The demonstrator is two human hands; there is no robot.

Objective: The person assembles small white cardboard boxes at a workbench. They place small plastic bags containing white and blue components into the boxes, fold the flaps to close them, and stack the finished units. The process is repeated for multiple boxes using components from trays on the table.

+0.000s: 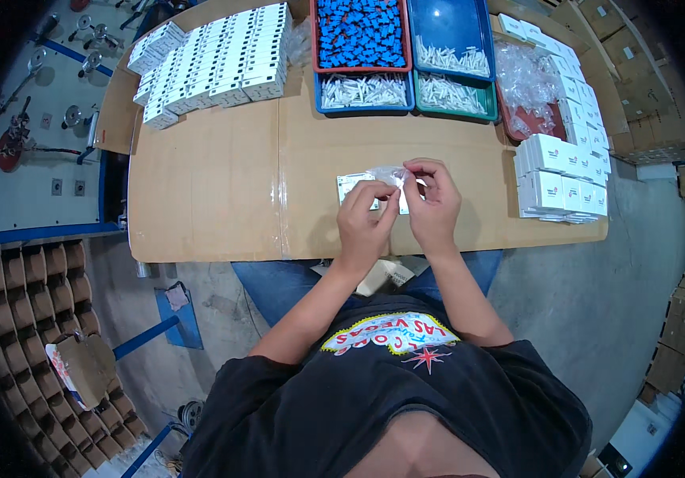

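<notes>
Over the front middle of the cardboard-covered table, my two hands are close together with a small clear plastic bag [387, 172] between them. Thumb and forefinger of my left hand [362, 223] are pinched at the bag's near side. My right hand [436, 209] grips its right side with bent fingers and thumb. What the bag contains is hidden by the fingers and the glare. A flat white piece, perhaps a small box or card [346, 185], lies on the cardboard under and beside my left hand, partly covered by it.
Rows of small white boxes [227, 60] stand at the back left. Trays hold blue plastic pieces [358, 33] and white plugs [365, 92]. At right are a red tray of clear bags [527, 84] and stacked white cartons [553, 187]. Cardboard [207, 183] covers the table.
</notes>
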